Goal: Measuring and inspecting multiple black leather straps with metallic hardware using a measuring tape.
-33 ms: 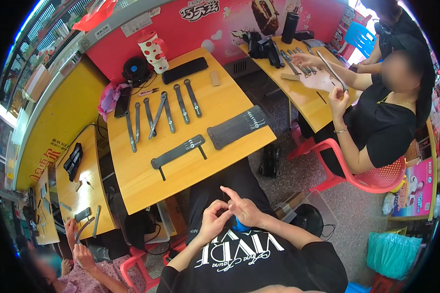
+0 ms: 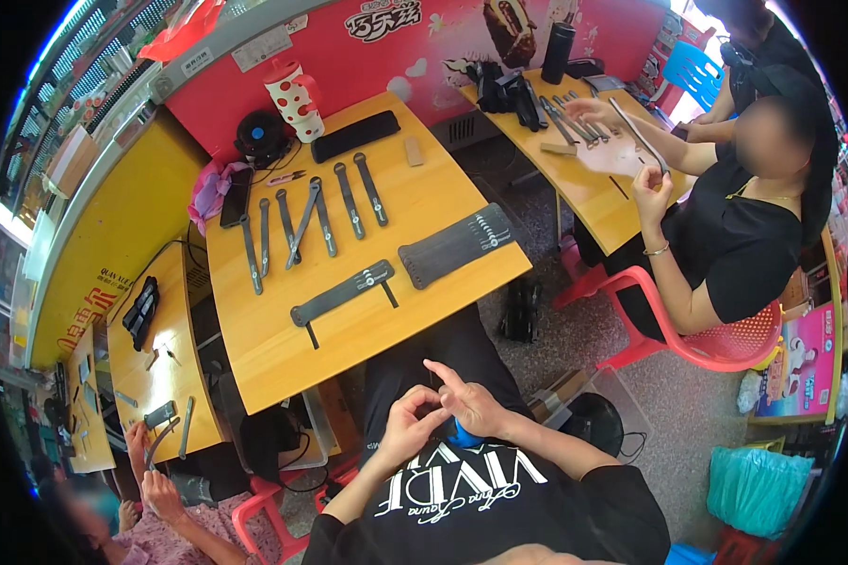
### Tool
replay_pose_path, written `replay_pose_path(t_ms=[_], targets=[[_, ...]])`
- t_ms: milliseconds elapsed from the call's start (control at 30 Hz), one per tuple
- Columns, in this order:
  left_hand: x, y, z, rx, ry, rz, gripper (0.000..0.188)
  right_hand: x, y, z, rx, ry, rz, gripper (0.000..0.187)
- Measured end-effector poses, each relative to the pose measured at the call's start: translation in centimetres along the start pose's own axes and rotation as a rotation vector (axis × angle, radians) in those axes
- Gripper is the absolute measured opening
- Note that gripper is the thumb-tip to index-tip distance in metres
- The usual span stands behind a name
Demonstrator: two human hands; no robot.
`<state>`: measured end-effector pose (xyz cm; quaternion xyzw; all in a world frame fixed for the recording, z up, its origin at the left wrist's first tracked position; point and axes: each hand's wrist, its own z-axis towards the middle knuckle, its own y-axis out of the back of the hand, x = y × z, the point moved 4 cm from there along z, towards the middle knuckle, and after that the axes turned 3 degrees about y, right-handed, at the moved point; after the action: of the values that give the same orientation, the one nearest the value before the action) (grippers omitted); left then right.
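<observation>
My left hand (image 2: pixel 412 421) and my right hand (image 2: pixel 476 407) meet above my lap, in front of the table's near edge. The left fingers are closed in a pinch against the right hand. My right index finger points forward while the other right fingers curl in. Anything between the fingertips is too small or hidden. A bit of something blue (image 2: pixel 463 436) shows just below the right hand. Nearest on the table lies a dark grey flat band (image 2: pixel 344 294) with two short black strips (image 2: pixel 391 295) under it. Beside it is a wider stack of grey bands (image 2: pixel 452 249).
Several slim grey straps (image 2: pixel 322 218) lie across the wooden table (image 2: pixel 283 353), two crossing. Behind them are a black case (image 2: pixel 356 137), a spotted tumbler (image 2: pixel 295 104) and a small black fan (image 2: pixel 262 137). Co-workers sit right, on a red chair (image 2: pixel 707 339), and lower left.
</observation>
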<state>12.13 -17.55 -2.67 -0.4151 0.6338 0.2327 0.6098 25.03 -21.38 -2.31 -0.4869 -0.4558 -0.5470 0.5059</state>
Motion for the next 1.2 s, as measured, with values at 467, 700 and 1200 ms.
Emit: replay_pose_path(t_ms=[467, 700, 1200], targets=[[-2.0, 0.3, -1.3, -0.189, 0.003, -0.331, 0.025, 0.0, 0.4, -1.2, 0.119, 0.031, -0.150, 0.074], [-2.4, 2.0, -0.6, -0.036, -0.012, -0.219, 0.012, -0.3, 0.1, -0.4, 0.259, 0.016, -0.154, 0.071], [0.8, 1.5, -1.6, -0.108, 0.145, -0.026, 0.012, -1.5, -1.5, -0.2, 0.247, -0.009, -0.233, 0.073]])
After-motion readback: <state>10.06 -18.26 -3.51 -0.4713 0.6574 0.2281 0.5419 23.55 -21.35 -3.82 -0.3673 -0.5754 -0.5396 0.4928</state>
